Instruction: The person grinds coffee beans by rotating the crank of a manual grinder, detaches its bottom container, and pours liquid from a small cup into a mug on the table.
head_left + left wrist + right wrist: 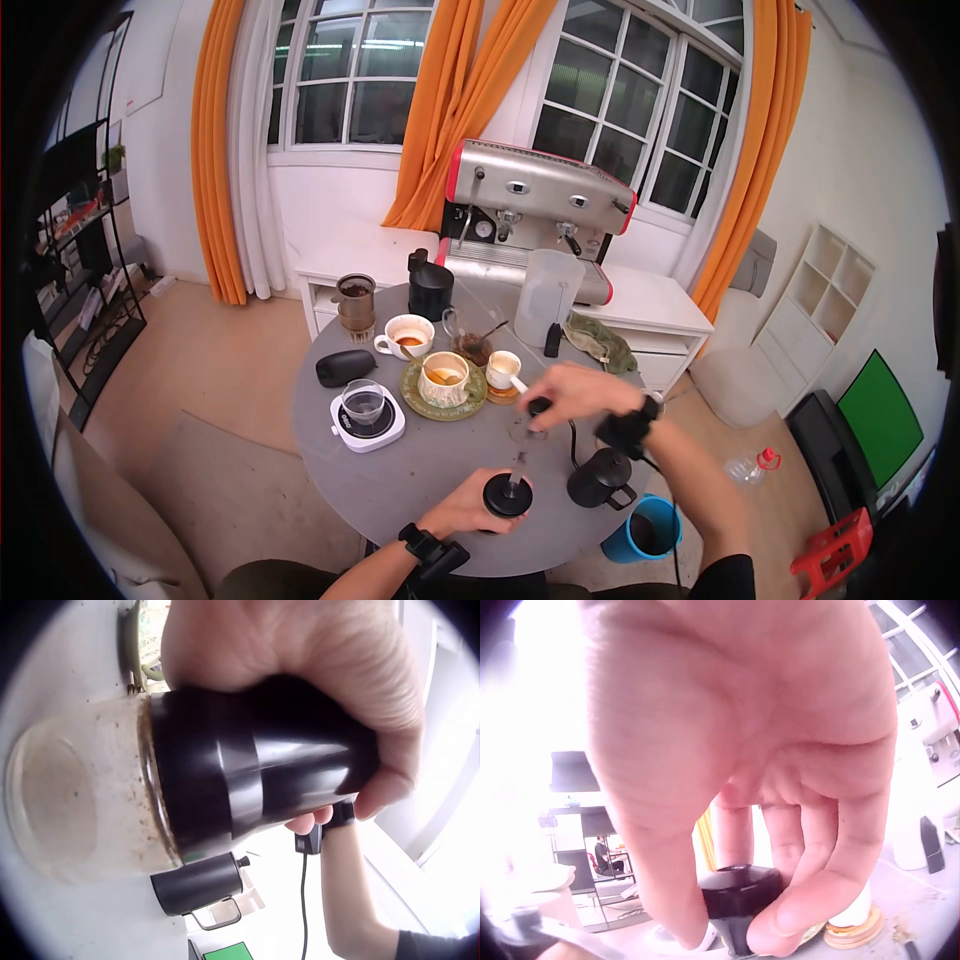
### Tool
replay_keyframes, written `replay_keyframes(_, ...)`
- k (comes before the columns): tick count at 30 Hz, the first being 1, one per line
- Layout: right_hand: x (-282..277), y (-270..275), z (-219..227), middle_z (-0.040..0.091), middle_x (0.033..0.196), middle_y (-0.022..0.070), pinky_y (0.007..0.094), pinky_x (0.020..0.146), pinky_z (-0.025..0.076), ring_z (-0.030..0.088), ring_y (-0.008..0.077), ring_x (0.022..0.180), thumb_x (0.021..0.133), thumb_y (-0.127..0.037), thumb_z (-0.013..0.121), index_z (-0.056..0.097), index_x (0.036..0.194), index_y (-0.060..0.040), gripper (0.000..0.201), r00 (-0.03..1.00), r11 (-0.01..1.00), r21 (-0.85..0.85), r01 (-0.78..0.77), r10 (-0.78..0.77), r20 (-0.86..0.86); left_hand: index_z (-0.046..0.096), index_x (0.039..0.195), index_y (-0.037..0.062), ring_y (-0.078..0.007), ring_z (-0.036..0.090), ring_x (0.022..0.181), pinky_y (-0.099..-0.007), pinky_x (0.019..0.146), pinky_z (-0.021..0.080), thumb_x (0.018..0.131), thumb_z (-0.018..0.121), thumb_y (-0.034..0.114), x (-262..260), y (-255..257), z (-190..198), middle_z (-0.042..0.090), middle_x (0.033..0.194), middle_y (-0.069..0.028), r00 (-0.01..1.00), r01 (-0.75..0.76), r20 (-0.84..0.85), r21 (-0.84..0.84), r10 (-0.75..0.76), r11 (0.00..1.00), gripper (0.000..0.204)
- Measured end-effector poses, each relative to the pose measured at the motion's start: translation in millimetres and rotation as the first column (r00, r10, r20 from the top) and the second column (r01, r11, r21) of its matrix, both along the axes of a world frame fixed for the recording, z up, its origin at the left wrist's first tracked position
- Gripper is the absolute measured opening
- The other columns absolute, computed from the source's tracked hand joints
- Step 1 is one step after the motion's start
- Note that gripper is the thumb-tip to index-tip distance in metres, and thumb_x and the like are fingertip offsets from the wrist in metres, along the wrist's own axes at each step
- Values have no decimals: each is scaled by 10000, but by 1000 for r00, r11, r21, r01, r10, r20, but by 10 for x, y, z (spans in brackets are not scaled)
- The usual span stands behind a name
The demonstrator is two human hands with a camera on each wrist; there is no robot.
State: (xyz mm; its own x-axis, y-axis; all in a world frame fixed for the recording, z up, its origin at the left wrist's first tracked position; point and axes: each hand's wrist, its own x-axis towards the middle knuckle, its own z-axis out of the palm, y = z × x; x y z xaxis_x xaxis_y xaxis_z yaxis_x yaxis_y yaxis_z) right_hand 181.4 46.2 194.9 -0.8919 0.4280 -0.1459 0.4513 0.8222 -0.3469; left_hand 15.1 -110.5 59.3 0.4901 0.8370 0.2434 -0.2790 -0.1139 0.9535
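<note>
Grinding step, probably: left hand (462, 508) grips the black cylindrical hand grinder (247, 780); right hand (575, 392) pinches its black crank knob (739, 896), which next needs steady turning.

In the left wrist view, the left hand (300, 697) is covering the upper side of the black cylindrical hand grinder with a clear glass jar (225, 780), and the top edge is cropping the hand's knuckles. The grinder's crank arm is blurring in the head view, so its outline is reading only faintly above the lid. In the right wrist view, the right hand (735, 772) is filling most of the picture, its fingers hiding the upper half of the black crank knob (739, 900); the top edge is cutting the hand off, and glare is washing out everything left of it. The round grey bench (420, 470) is running behind the person's forearms at its near rim.
</note>
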Motion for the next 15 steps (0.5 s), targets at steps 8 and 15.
replay_keyframes(8,-1272,-604,-154,654,783,194,413,705,502,641,353,757,743,-275,710,670,938,-14,328,927,943,119,-310,328,-183,601,964,30,-120,594,839,-270,766,480,632,721,29,-13,24,-102,635,880,-15,998,42,56,-45,-39,998,353)
replay_keyframes(15,-808,-1612,-144,621,816,174,429,665,481,616,350,758,817,-166,661,573,1058,-33,289,792,789,-127,-602,569,-220,627,975,46,-101,574,826,-245,754,463,673,725,78,-24,3,-22,631,883,-3,983,-95,-155,49,102,994,319)
